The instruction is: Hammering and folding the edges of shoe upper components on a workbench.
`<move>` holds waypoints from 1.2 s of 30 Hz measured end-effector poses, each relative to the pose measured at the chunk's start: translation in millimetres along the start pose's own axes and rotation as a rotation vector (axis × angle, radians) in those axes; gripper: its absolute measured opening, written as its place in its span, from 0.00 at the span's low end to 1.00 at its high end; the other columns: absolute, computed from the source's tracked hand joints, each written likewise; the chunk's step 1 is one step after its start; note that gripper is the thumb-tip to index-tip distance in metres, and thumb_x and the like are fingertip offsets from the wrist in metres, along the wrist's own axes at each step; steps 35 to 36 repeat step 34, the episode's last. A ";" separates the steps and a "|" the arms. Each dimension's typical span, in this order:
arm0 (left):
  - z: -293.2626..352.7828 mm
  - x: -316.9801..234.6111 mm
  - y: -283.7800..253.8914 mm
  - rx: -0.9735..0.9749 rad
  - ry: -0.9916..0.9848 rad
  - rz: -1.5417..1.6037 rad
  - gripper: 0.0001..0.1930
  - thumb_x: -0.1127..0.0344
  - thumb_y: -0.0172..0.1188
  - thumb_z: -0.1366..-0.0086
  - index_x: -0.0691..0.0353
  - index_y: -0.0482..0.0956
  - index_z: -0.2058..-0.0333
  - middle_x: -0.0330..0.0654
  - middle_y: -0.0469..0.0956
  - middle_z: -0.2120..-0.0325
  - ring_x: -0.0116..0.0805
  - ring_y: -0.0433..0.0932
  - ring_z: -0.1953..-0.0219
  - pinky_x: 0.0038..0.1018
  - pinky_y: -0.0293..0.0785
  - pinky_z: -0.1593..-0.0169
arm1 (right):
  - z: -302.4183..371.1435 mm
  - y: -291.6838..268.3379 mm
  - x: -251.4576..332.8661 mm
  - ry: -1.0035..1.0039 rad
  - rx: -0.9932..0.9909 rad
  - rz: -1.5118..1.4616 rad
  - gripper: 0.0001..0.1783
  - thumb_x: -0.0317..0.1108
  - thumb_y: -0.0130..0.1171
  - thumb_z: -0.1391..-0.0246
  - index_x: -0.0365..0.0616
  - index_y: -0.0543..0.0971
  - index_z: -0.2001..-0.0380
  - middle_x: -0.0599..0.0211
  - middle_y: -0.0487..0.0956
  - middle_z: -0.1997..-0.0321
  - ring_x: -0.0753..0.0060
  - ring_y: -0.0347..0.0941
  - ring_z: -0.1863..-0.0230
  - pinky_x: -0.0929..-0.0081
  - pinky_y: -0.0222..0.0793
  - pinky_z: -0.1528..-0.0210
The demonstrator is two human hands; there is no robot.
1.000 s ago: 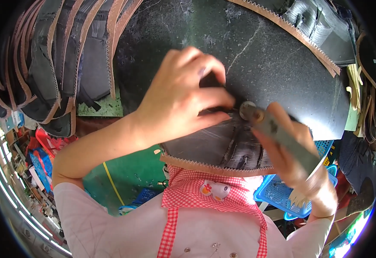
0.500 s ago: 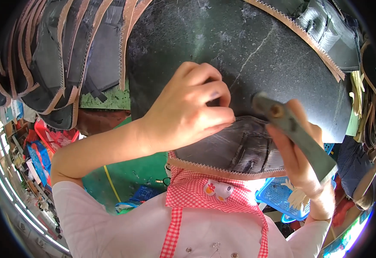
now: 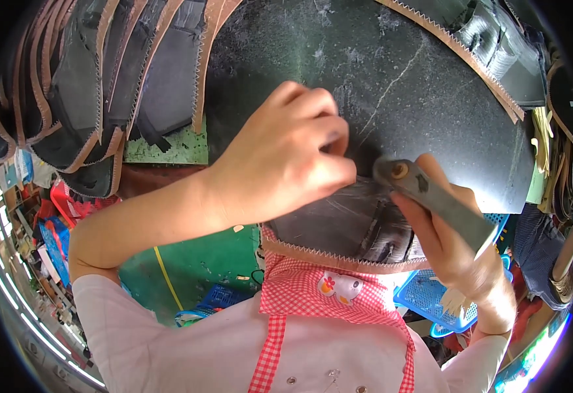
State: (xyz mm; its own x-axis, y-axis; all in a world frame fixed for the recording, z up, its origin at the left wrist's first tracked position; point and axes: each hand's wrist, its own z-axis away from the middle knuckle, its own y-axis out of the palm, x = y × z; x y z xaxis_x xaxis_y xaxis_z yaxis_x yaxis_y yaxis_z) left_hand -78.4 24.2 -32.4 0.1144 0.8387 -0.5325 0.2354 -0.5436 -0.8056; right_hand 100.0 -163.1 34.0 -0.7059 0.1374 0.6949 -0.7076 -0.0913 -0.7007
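Apron: red-and-white checked cloth apron sits closest, right under the camera, over a pale pink shirt.
Workpiece: dark leather piece with a tan zigzag-cut edge lies just beyond the apron bib, on the black scuffed table, its trimmed edge running left to right in front of the body.
Left hand: the left hand comes in from the left, fingers curled down, pressing on the far end of the dark leather piece; grip closed onto it, though the fingertips hide exactly how it is pinched.
Right hand: the right hand has its grip wrapped tight around a grey metal hammer-like tool with a round head.
Key relation: tool head sits just right of the left fingertips, above the leather's far end; its handle slants down to the right, so the leather lies left and below the head, with the left hand nearer to it.
Right of table: blue plastic mesh basket below the table edge.
Far left: stack of dark leather pieces with tan edges, fanned out.
Far right: more trimmed dark pieces along the table rim.
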 end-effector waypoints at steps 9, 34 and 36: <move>12.7 7.1 -4.9 -0.068 0.157 -0.154 0.15 0.60 0.79 0.58 0.48 0.88 0.68 0.30 0.79 0.66 0.38 0.77 0.56 0.40 0.69 0.52 | -6.4 2.0 5.1 -0.003 0.075 0.048 0.11 0.25 0.60 0.33 0.32 0.73 0.51 0.47 0.78 0.65 0.42 0.77 0.73 0.58 0.70 0.71; 37.3 -1.6 0.9 -0.127 -0.107 -0.102 0.11 0.65 0.79 0.53 0.48 0.87 0.71 0.29 0.81 0.64 0.38 0.76 0.53 0.42 0.68 0.47 | -9.4 19.0 9.7 0.073 -0.036 -0.063 0.18 0.22 0.63 0.34 0.28 0.75 0.44 0.47 0.83 0.61 0.62 0.82 0.73 0.68 0.73 0.71; 37.3 -1.6 0.9 -0.127 -0.107 -0.102 0.11 0.65 0.79 0.53 0.48 0.87 0.71 0.29 0.81 0.64 0.38 0.76 0.53 0.42 0.68 0.47 | -9.4 19.0 9.7 0.073 -0.036 -0.063 0.18 0.22 0.63 0.34 0.28 0.75 0.44 0.47 0.83 0.61 0.62 0.82 0.73 0.68 0.73 0.71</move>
